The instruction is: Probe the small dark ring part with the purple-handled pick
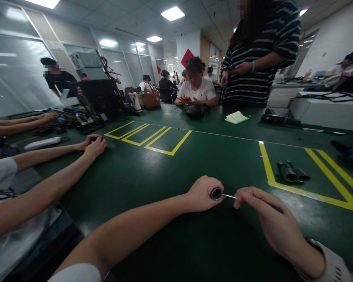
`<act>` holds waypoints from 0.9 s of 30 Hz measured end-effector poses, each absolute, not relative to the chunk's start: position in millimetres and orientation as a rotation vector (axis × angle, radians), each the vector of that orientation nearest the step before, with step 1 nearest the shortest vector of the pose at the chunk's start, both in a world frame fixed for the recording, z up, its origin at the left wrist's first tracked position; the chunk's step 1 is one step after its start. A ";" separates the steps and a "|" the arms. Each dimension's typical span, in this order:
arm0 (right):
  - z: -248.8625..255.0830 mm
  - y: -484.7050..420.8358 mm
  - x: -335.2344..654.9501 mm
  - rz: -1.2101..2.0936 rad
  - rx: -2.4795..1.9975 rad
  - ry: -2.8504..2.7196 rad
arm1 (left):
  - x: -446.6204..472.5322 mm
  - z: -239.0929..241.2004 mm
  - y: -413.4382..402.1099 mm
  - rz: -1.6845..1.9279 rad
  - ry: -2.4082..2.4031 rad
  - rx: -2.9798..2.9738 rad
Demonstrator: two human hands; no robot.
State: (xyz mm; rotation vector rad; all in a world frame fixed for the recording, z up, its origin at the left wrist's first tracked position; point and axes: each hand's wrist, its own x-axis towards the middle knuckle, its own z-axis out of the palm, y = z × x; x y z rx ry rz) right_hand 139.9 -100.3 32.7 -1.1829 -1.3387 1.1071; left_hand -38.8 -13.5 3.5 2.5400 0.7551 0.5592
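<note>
My left hand point(202, 194) is wrapped in a fist round a small dark cylindrical part point(215, 194), whose round open end faces right. My right hand point(267, 215) pinches a thin metal pin or tool point(228, 196) between thumb and fingers. The pin's tip sits at the opening of the cylinder. Both hands hover just above the green table point(164, 188), near its front edge.
Two dark metal cylinders point(291, 171) lie inside a yellow-taped box at the right. A person's arms point(61, 156) reach in from the left. A black open case point(97, 103), a green notepad point(237, 117), a white box point(326, 109) and seated and standing people line the far side.
</note>
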 end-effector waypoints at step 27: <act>30.3 -98.1 135.9 1.197 -1.183 -1.234 | -41.8 1.0 -11.1 0.652 0.718 2.452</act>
